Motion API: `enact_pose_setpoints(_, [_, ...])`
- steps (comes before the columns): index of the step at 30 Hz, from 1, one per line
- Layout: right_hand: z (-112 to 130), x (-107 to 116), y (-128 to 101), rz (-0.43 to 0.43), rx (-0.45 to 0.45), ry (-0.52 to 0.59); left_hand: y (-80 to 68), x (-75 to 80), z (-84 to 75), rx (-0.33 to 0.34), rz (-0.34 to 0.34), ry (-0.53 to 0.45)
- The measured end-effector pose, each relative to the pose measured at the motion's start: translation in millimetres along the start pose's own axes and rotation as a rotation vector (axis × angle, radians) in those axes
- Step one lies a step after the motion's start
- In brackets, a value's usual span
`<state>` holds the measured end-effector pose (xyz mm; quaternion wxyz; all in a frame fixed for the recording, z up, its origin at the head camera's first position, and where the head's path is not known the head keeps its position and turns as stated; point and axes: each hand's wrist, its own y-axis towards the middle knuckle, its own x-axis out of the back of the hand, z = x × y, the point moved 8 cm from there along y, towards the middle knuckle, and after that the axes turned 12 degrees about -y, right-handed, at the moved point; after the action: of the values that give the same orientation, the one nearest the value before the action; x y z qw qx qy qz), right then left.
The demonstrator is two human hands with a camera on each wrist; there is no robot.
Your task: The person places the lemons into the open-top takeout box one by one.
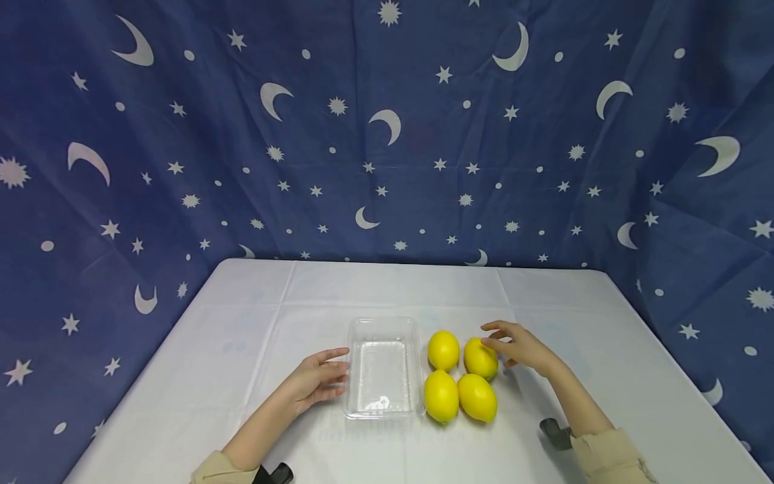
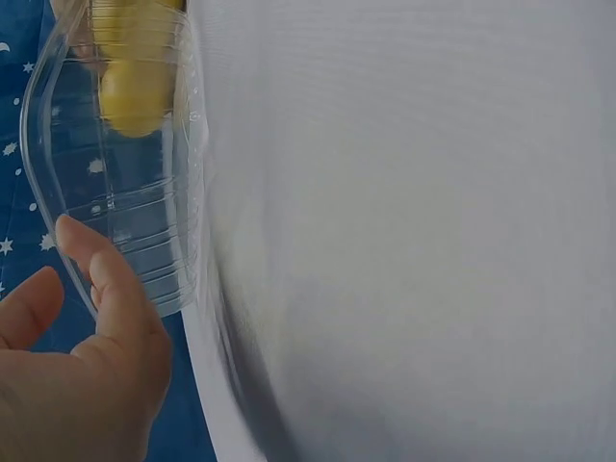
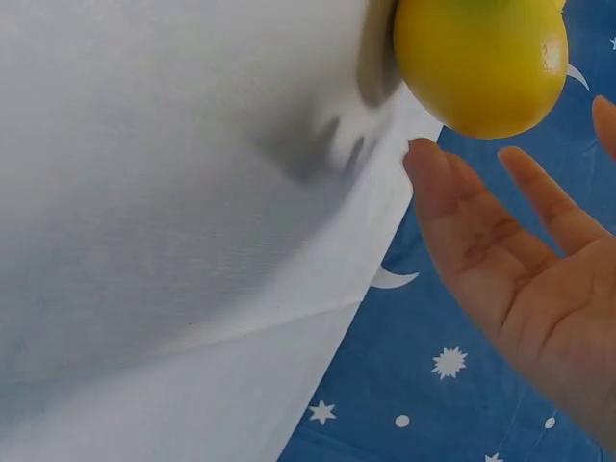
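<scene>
A clear plastic container (image 1: 382, 376) stands on the table with its open side up. My left hand (image 1: 317, 381) is at its left side, fingers extended and fingertips right at the rim. In the left wrist view, the thumb and fingers of that hand (image 2: 101, 337) are spread apart beside the container wall (image 2: 144, 212). Right of the container lie several yellow lemons, in two rows. My right hand (image 1: 519, 346) reaches over the back right lemon (image 1: 481, 359), thumb and fingers parted. The right wrist view has this lemon (image 3: 481, 67) just beyond the loosely bent fingers (image 3: 438, 183).
The other lemons are a back left one (image 1: 443, 350), a front left one (image 1: 441, 396) close to the container's right rim, and a front right one (image 1: 478, 398). A white cloth (image 1: 242, 336) covers the table. Behind hangs a blue curtain (image 1: 338, 222) with moons and stars.
</scene>
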<state>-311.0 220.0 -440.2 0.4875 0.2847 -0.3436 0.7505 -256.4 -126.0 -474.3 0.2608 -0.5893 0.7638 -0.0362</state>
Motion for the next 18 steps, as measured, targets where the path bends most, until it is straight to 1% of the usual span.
enact_pose_setpoints(5, [-0.8,-6.1,3.2,0.053,-0.023,0.000,1.6,0.1,2.2,0.004,-0.031,-0.005])
enact_pose_setpoints(9, [-1.1,-12.3,5.6,0.072,-0.045,0.020,2.7,0.1,4.6,0.004,-0.052,-0.014])
enact_pose_setpoints(18, [-0.9,-15.8,6.5,0.051,-0.072,0.025,6.0,-0.5,6.2,0.000,-0.062,-0.020])
